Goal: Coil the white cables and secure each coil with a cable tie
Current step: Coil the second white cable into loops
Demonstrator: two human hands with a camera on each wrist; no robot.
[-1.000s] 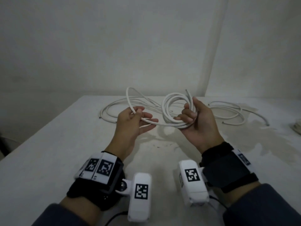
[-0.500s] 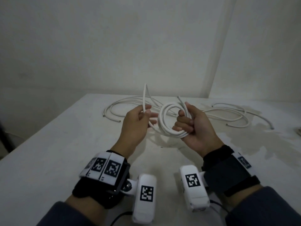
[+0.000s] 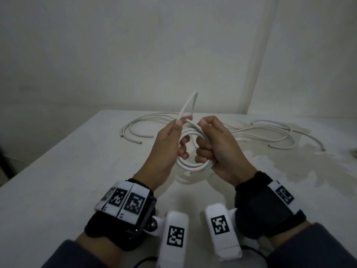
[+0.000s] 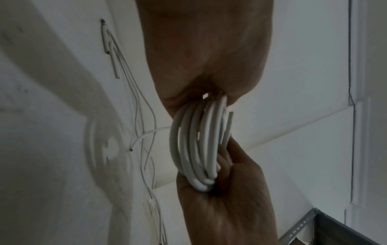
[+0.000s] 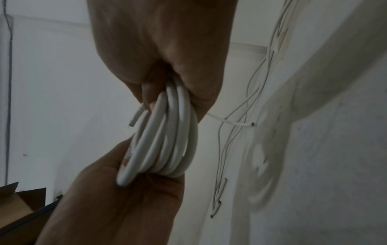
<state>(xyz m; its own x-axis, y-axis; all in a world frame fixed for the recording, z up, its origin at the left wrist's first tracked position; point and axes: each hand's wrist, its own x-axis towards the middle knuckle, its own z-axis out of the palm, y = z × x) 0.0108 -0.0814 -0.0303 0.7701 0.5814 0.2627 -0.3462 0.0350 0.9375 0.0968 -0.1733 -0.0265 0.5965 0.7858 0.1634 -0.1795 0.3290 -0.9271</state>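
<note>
Above the table (image 3: 67, 171), both hands hold one white cable coil (image 3: 193, 165); right hand (image 3: 218, 149) fingers wrap round it; left hand (image 3: 170, 144) pinches its loose end; more loose cables (image 3: 260, 136) lie behind the coil.

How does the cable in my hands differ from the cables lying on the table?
The held cable is wound into a tight, small coil; the loose cables sprawl in wide, open curves. The held cable is lifted off the table, gripped by the left hand and right hand; the loose cables lie flat, untouched. Both are white, and no tie shows on either.
</note>
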